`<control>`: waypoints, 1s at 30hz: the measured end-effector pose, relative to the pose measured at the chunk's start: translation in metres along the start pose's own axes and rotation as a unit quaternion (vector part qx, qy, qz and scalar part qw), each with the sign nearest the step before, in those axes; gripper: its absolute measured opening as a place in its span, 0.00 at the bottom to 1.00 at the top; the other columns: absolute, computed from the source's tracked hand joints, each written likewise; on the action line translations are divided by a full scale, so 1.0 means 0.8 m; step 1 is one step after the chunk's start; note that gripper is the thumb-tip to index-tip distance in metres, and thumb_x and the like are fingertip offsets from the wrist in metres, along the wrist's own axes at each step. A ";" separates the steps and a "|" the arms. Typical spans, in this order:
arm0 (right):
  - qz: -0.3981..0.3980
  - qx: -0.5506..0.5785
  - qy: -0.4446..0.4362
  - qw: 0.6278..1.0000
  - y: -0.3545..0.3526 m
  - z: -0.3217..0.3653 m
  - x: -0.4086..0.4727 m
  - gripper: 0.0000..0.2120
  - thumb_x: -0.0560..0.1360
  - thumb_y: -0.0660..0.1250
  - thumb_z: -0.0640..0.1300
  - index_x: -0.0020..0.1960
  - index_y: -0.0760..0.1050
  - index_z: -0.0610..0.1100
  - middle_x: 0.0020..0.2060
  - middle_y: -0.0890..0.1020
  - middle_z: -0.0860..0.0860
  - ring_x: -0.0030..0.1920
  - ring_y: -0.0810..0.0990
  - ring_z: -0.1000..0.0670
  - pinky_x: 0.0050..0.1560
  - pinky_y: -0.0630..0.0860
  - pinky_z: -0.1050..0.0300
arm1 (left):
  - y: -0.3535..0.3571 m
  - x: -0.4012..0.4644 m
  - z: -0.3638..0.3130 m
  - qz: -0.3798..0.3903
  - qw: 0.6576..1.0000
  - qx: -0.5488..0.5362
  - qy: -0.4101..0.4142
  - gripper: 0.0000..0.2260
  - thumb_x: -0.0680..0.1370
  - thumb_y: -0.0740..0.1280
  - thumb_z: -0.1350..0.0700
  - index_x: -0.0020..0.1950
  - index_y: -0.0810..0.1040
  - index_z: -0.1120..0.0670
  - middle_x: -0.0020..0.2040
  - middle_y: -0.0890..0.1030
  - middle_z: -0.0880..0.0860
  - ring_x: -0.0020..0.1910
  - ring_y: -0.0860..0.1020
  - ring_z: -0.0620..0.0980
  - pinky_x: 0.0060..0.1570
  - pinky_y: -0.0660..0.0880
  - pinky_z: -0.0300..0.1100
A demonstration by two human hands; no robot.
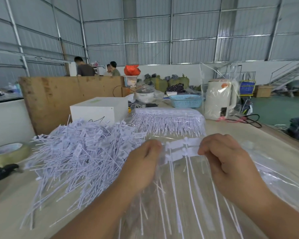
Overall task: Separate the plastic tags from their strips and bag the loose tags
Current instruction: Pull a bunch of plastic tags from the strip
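— What sits closest, at the bottom of the frame?

— Two bare forearms. The left hand (144,165) and right hand (220,158) each curl their fingers round an end of a white strip of tags (182,149) at frame centre, held above a clear plastic sheet (274,171). Flat rectangular heads run in two rows; thin tails hang toward the camera.

— Anything hard to read?

— The fingertips are tucked under, the tails blur, and printing on the tags is too small to make out.

— Where are the rest?

— Loose tags (79,152) heap at centre left on the table (7,200). Behind the hands, a clear bag of unseparated strips (169,121). Farther back, a blue basket (186,101), contents unclear, and a white kettle wrapped in plastic (219,100). A tape roll (8,152) lies at the left edge.
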State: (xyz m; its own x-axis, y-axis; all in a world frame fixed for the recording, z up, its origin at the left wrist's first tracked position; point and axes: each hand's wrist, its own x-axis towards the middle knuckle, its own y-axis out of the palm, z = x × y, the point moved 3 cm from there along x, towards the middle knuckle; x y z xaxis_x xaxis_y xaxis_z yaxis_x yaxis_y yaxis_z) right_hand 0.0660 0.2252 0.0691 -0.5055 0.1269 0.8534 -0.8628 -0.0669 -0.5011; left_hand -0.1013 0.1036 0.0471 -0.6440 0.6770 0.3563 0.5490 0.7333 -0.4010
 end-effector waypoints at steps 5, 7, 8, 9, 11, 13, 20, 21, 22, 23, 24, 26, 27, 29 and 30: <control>0.026 0.011 0.008 1.000 -0.001 -0.002 0.000 0.18 0.66 0.64 0.18 0.42 0.77 0.40 0.42 0.78 0.51 0.44 0.75 0.46 0.47 0.70 0.61 | -0.004 0.019 -0.009 0.009 0.987 -0.143 -0.068 0.10 0.78 0.67 0.55 0.40 0.84 0.42 0.35 0.84 0.49 0.36 0.79 0.52 0.34 0.72 0.41; 0.070 0.032 0.022 0.997 0.002 0.000 -0.003 0.17 0.68 0.65 0.21 0.43 0.78 0.43 0.41 0.78 0.53 0.44 0.75 0.51 0.47 0.68 0.66 | -0.004 0.016 -0.003 -0.003 0.985 -0.164 -0.048 0.10 0.77 0.67 0.58 0.40 0.84 0.46 0.32 0.82 0.52 0.33 0.74 0.54 0.29 0.67 0.38; 0.096 0.054 0.032 0.993 0.004 0.000 -0.005 0.17 0.70 0.64 0.24 0.44 0.77 0.46 0.41 0.78 0.54 0.45 0.74 0.55 0.47 0.67 0.69 | -0.002 0.013 0.000 -0.013 0.986 -0.164 -0.037 0.11 0.78 0.67 0.59 0.40 0.84 0.46 0.30 0.80 0.51 0.31 0.72 0.53 0.29 0.66 0.38; 0.125 0.076 0.047 0.988 0.007 0.001 -0.007 0.18 0.72 0.63 0.27 0.45 0.76 0.51 0.41 0.77 0.56 0.46 0.73 0.58 0.47 0.66 0.71 | 0.001 0.010 0.004 -0.021 0.988 -0.152 -0.024 0.11 0.79 0.66 0.59 0.41 0.83 0.46 0.28 0.77 0.49 0.29 0.70 0.51 0.28 0.65 0.37; 0.176 0.104 0.081 0.976 0.016 0.001 -0.013 0.18 0.77 0.62 0.34 0.47 0.73 0.58 0.43 0.76 0.59 0.50 0.73 0.60 0.48 0.66 0.71 | 0.005 0.003 0.008 -0.033 0.994 -0.107 0.010 0.11 0.80 0.65 0.58 0.42 0.81 0.46 0.25 0.73 0.45 0.24 0.68 0.45 0.25 0.63 0.34; 0.174 0.084 0.086 0.977 0.021 0.002 -0.014 0.11 0.78 0.63 0.39 0.51 0.74 0.57 0.47 0.76 0.61 0.53 0.72 0.60 0.52 0.66 0.69 | 0.005 -0.004 0.002 -0.040 0.996 -0.039 0.071 0.09 0.80 0.64 0.57 0.45 0.79 0.45 0.25 0.72 0.43 0.23 0.67 0.40 0.24 0.64 0.32; 0.179 0.071 0.131 0.972 0.021 0.004 -0.014 0.16 0.75 0.62 0.59 0.60 0.61 0.67 0.58 0.67 0.68 0.56 0.71 0.63 0.54 0.62 0.77 | -0.013 -0.020 -0.024 -0.083 0.978 -0.005 0.190 0.07 0.78 0.60 0.48 0.49 0.78 0.44 0.34 0.77 0.52 0.31 0.74 0.47 0.33 0.75 0.44; 0.179 0.078 0.142 0.970 0.020 0.004 -0.015 0.17 0.73 0.60 0.64 0.60 0.60 0.68 0.57 0.66 0.70 0.55 0.71 0.63 0.52 0.63 0.77 | -0.015 -0.022 -0.027 -0.087 0.975 0.003 0.204 0.07 0.78 0.60 0.48 0.50 0.78 0.44 0.34 0.76 0.52 0.31 0.74 0.48 0.32 0.75 0.46; 0.176 0.083 0.140 0.971 0.019 0.006 -0.014 0.17 0.73 0.58 0.66 0.60 0.60 0.68 0.57 0.65 0.71 0.56 0.71 0.63 0.53 0.63 0.76 | -0.016 -0.024 -0.030 -0.092 0.971 0.014 0.222 0.07 0.79 0.59 0.48 0.50 0.77 0.44 0.33 0.76 0.51 0.31 0.74 0.48 0.32 0.75 0.46; 0.167 0.081 0.125 0.975 0.018 0.010 -0.012 0.15 0.76 0.57 0.65 0.60 0.61 0.66 0.57 0.65 0.71 0.59 0.69 0.63 0.54 0.62 0.76 | -0.018 -0.027 -0.034 -0.100 0.966 0.025 0.239 0.07 0.80 0.58 0.48 0.49 0.76 0.43 0.33 0.76 0.49 0.30 0.73 0.46 0.32 0.75 0.44; 0.155 0.082 0.103 0.979 0.016 0.015 -0.009 0.12 0.78 0.58 0.60 0.61 0.62 0.64 0.57 0.66 0.69 0.61 0.68 0.61 0.56 0.61 0.75 | -0.019 -0.029 -0.037 -0.106 0.960 0.035 0.256 0.07 0.80 0.57 0.47 0.49 0.75 0.42 0.32 0.75 0.45 0.29 0.72 0.42 0.32 0.74 0.40; 0.134 0.085 0.071 0.985 0.012 0.021 -0.007 0.15 0.78 0.59 0.50 0.63 0.66 0.60 0.58 0.68 0.65 0.62 0.67 0.57 0.59 0.60 0.74 | -0.020 -0.033 -0.043 -0.110 0.954 0.049 0.276 0.08 0.80 0.56 0.47 0.51 0.74 0.41 0.32 0.74 0.41 0.28 0.72 0.38 0.30 0.68 0.30; 0.130 0.082 0.071 0.986 0.010 0.022 -0.006 0.16 0.77 0.60 0.48 0.64 0.68 0.57 0.57 0.68 0.63 0.62 0.67 0.56 0.60 0.60 0.73 | -0.019 -0.034 -0.044 -0.105 0.954 0.050 0.276 0.08 0.80 0.55 0.46 0.51 0.74 0.42 0.31 0.73 0.41 0.28 0.71 0.38 0.30 0.66 0.29; 0.123 0.062 0.075 0.988 0.009 0.022 -0.005 0.18 0.75 0.62 0.47 0.64 0.72 0.50 0.57 0.69 0.60 0.61 0.68 0.55 0.61 0.60 0.71 | -0.017 -0.035 -0.043 -0.088 0.958 0.045 0.271 0.08 0.80 0.55 0.46 0.52 0.73 0.42 0.29 0.72 0.40 0.26 0.70 0.38 0.28 0.63 0.29; 0.119 0.056 0.071 0.989 0.009 0.022 -0.005 0.18 0.74 0.63 0.46 0.63 0.74 0.48 0.56 0.70 0.58 0.60 0.68 0.54 0.61 0.61 0.70 | -0.015 -0.035 -0.042 -0.079 0.959 0.043 0.268 0.07 0.81 0.56 0.46 0.52 0.73 0.43 0.27 0.71 0.40 0.25 0.69 0.38 0.28 0.62 0.28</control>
State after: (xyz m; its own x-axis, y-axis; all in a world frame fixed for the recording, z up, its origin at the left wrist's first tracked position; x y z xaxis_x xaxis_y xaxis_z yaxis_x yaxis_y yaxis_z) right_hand 0.0616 0.2064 0.0648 -0.6947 0.2317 0.6810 -0.7193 -0.2187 -0.6594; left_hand -0.0723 0.0779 0.0702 -0.3362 0.5097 0.7919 0.4070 0.8370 -0.3659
